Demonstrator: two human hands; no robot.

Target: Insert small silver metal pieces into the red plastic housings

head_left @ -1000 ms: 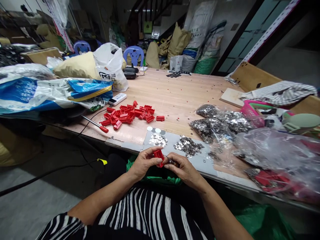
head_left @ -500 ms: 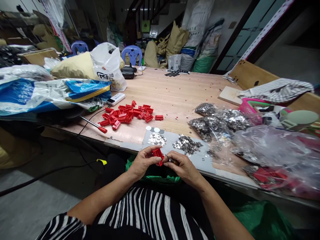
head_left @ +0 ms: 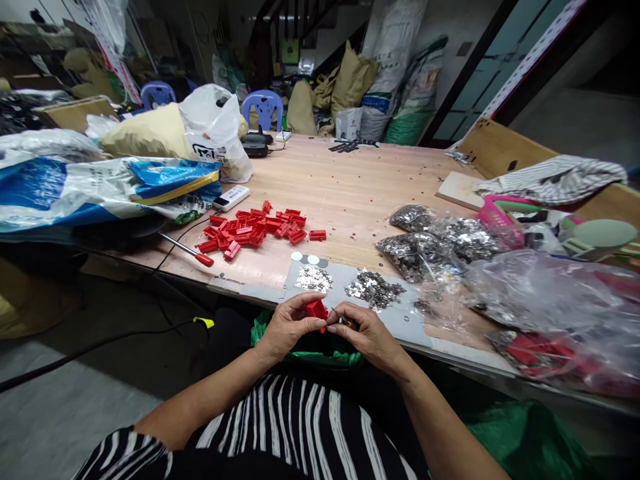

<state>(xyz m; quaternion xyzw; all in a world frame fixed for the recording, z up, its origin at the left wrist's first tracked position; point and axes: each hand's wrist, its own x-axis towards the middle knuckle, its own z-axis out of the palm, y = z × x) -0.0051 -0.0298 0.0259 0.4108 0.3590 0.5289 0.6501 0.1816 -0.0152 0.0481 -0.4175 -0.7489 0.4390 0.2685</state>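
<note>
Between thumb and fingers, my left hand (head_left: 290, 327) grips a small red plastic housing (head_left: 316, 309) just off the table's front edge. My right hand (head_left: 363, 330) is closed around a slim tool with a dark pointed tip (head_left: 340, 315), perhaps a screwdriver; its handle is mostly hidden in the palm. The right fingertips meet the housing's right side. Whether they also pinch a small part there I cannot make out. Just beyond the hands, a pile of shiny metal pieces (head_left: 314, 279) and a darker pile of metal pieces (head_left: 375, 289) lie on a grey mat (head_left: 340, 267).
A heap of red housings (head_left: 250, 230) lies left of centre, near a red-handled tool (head_left: 204, 259). Clear bags of metal parts (head_left: 420, 250) and a plastic bag (head_left: 545, 287) crowd the right. Printed sacks (head_left: 100, 190) cover the left. A green bag (head_left: 320, 360) hangs below my hands.
The red housing has turned in my left hand, so its open hollow no longer faces me. The left fingers have shifted slightly around it; my right hand stays almost in place.
</note>
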